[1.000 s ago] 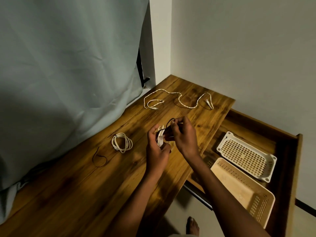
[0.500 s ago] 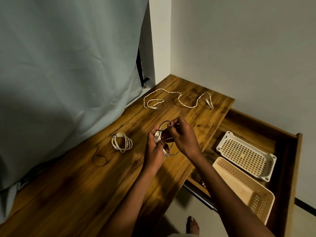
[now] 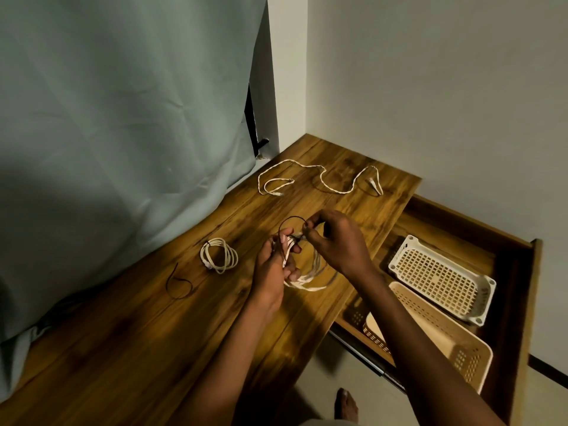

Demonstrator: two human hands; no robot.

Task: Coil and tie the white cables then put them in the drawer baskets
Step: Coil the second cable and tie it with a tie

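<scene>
My left hand (image 3: pixel 272 265) grips a coiled white cable (image 3: pixel 309 279) just above the wooden desk (image 3: pixel 153 333); its loops hang below my fingers. My right hand (image 3: pixel 336 241) pinches the end of a thin black tie (image 3: pixel 290 221) that arcs over the coil's top. A second white cable (image 3: pixel 218 255), coiled and tied, lies on the desk to the left. A third white cable (image 3: pixel 319 179) lies uncoiled near the far corner. A white basket (image 3: pixel 442 278) and a beige basket (image 3: pixel 436 333) sit in the open drawer (image 3: pixel 519 302) at the right.
A loose black tie (image 3: pixel 178 282) lies on the desk left of the tied coil. A grey curtain (image 3: pixel 123 118) hangs along the desk's left side. White walls meet at the far corner. A bare foot (image 3: pixel 347 405) shows on the floor below.
Both hands have shifted slightly. The coil's loops now hang lower and wider below my left hand, and my right hand has pulled the black tie's end up to the right.
</scene>
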